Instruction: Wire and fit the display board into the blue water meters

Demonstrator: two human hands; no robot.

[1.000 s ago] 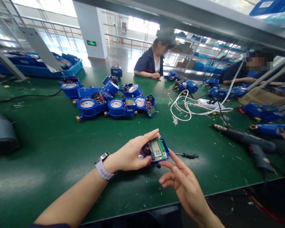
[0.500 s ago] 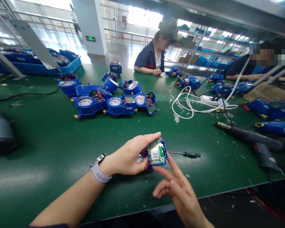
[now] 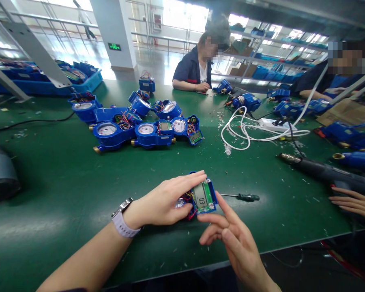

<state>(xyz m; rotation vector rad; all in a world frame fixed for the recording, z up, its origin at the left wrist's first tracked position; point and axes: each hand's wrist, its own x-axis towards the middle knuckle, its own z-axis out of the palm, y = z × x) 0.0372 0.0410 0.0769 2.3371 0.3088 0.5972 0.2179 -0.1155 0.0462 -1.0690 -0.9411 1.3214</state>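
My left hand (image 3: 167,200), with a watch on its wrist, is wrapped over a blue water meter (image 3: 213,194) low over the table. Thumb and fingers lie on either side of its exposed wires. The meter's green circuit board (image 3: 208,191) carries a small display (image 3: 200,196) with digits that look like 03, seen sideways. At the casing's right-hand corner, my right hand (image 3: 235,239) has its index and middle fingertips against or very near the edge; its index finger is stretched out and the others are loosely bent. Just beyond lies a screwdriver (image 3: 247,197), its shaft tip hidden behind the meter.
Several blue water meters (image 3: 146,136) stand beyond my hands. A white cable (image 3: 246,140) leads to a power strip (image 3: 276,125). Another person's hand (image 3: 354,202) is at the handle of a heat gun (image 3: 328,174) on the right. A blue crate (image 3: 91,81) holds more meters.
Another person's hand has come in at the heat gun's handle on the right. My hands and the meter sit slightly further right in view, with little change of grip.
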